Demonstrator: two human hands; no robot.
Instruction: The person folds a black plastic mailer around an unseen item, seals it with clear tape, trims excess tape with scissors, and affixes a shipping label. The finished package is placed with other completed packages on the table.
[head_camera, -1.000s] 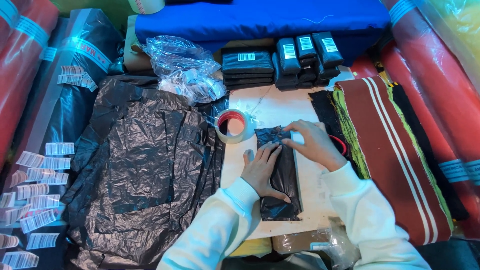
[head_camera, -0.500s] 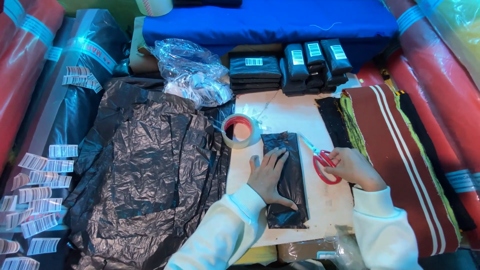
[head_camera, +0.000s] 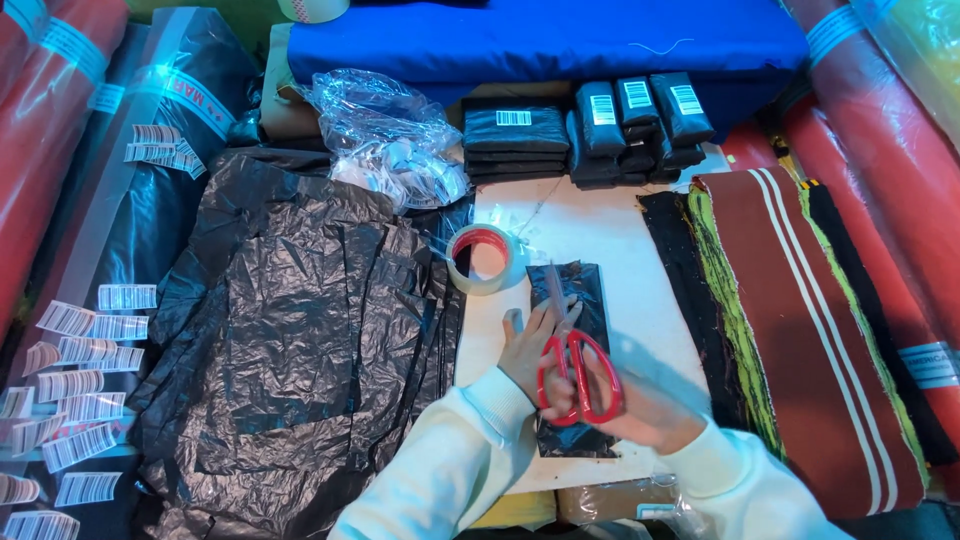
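Observation:
A slim black plastic-wrapped packet (head_camera: 583, 290) lies lengthwise on the white board (head_camera: 640, 240). My left hand (head_camera: 530, 345) presses flat on the packet's left side. My right hand (head_camera: 630, 400) grips red-handled scissors (head_camera: 575, 375), blades pointing away over the packet. A roll of clear tape with a red core (head_camera: 484, 258) sits just beyond the packet's far left corner.
A heap of black plastic bags (head_camera: 290, 340) covers the left. Barcode stickers (head_camera: 80, 380) lie at far left. A clear bag (head_camera: 390, 140) and stacked wrapped black packets (head_camera: 590, 125) sit at the back before blue cloth (head_camera: 540, 40). Striped brown fabric (head_camera: 800, 320) lies right.
My right hand left the packet's top, took the red scissors from the board's right side, and brought them over the packet. My left hand stayed on the packet.

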